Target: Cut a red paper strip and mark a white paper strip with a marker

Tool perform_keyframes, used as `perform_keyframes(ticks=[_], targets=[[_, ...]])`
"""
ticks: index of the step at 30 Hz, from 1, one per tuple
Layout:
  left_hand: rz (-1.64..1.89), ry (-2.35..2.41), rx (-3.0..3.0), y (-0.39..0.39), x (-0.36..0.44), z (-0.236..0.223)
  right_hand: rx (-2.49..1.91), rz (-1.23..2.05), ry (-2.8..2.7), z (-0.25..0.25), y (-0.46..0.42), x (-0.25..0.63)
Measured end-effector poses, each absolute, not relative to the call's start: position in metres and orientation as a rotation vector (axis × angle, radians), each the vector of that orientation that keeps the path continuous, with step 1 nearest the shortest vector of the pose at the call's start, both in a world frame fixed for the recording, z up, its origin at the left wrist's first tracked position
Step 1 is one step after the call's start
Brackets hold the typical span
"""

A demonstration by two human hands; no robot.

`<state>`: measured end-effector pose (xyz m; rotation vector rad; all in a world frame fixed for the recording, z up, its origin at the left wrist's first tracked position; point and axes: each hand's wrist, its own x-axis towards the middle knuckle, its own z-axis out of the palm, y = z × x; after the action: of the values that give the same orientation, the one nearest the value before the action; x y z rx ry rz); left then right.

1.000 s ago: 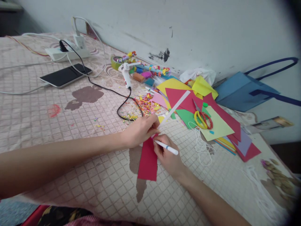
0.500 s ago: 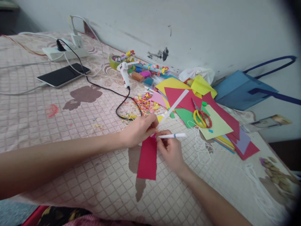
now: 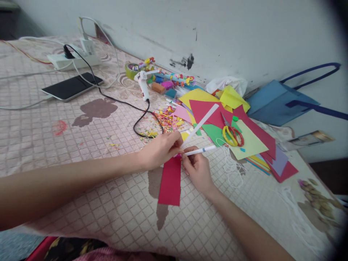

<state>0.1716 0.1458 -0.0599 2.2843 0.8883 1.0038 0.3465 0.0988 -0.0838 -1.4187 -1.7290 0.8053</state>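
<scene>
My left hand (image 3: 164, 150) is closed in a pinch at the top of a red paper strip (image 3: 170, 183) lying on the cloth. From those fingers a long, narrow white strip (image 3: 202, 121) sticks out up and to the right; its lower end is hidden by the hand. My right hand (image 3: 198, 168) grips a white pen (image 3: 201, 150) with a blue band. The pen's inner end meets the left fingertips at the red paper's top edge, so its tip cannot be made out.
Scissors (image 3: 232, 136) lie on coloured paper sheets (image 3: 251, 139) to the right, beside white string (image 3: 231, 166). Behind are a glue gun (image 3: 143, 85) with a black cord and paper scraps (image 3: 170, 119). A phone (image 3: 72, 87) and power strip (image 3: 73, 59) are at left; a blue bag (image 3: 282, 103) leans against the wall.
The pen in my right hand has tilted, its outer end rising slightly. My left hand stays pinched at the red paper's top. The whole view has shifted a little.
</scene>
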Motion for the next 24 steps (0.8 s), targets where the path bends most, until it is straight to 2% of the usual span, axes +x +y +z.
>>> perform_keyframes(ticks=[11, 24], targets=[[1.011, 0.897, 2.281, 0.145, 0.172, -0.059, -1.353, 0.884, -1.728, -0.082, 0.112, 0.349], [1.026, 0.882, 2.299, 0.146, 0.171, -0.059, -1.089, 1.372, -1.908, -0.070, 0.159, 0.357]])
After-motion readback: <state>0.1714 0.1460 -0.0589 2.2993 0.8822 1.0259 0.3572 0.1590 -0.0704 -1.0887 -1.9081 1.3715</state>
